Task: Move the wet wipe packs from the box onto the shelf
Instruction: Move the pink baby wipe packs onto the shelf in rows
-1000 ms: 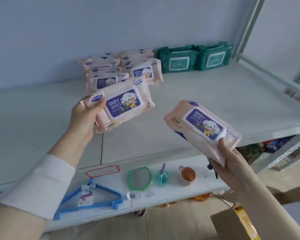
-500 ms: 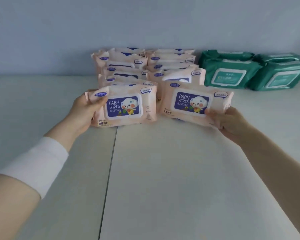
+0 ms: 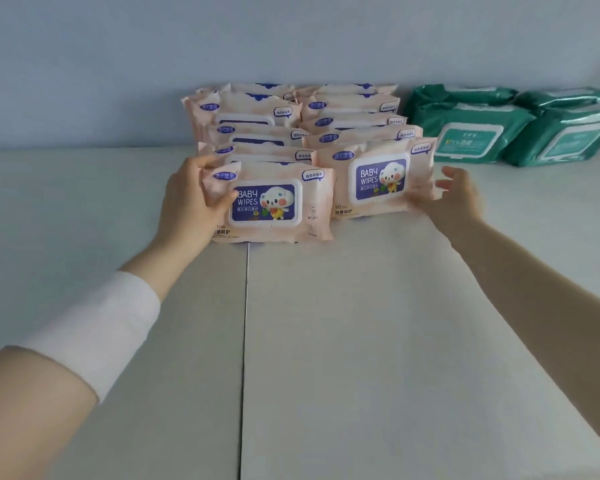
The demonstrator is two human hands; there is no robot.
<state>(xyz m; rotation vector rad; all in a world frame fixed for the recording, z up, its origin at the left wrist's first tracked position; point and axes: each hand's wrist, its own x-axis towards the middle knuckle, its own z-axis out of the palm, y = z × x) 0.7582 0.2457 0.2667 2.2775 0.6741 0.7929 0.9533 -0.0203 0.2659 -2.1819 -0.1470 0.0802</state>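
Fingers (image 3: 201, 165) of left hand (image 3: 187, 202) curl behind the left end of the nearer pink soft-plastic baby wipe pack (image 3: 274, 206), the one with the purple lid label. Thumb lies across its front, so this is a firm hold. Right hand (image 3: 463, 199) fingers (image 3: 447, 174) are spread and slack, grasping nothing

Step in hand, as judged: seating the left pack. To do it well:
- slide it back until it meets the pack behind
- set the bottom edge flat, label forward, level with its neighbour
- let go sideways, so the soft pack does not tip forward

Left pack stands on its long edge on the pale grey shelf board (image 3: 361, 341), its left end inside the grip. The second matching pink pack (image 3: 378, 180) stands upright, its right end at the slack fingers; touching or just off, cannot tell

Behind are two rows of pink packs (image 3: 253, 114) running back to the pale blue wall (image 3: 187, 46). Dark green wipe packs (image 3: 468, 133) sit just beside, on the right. Box not in view
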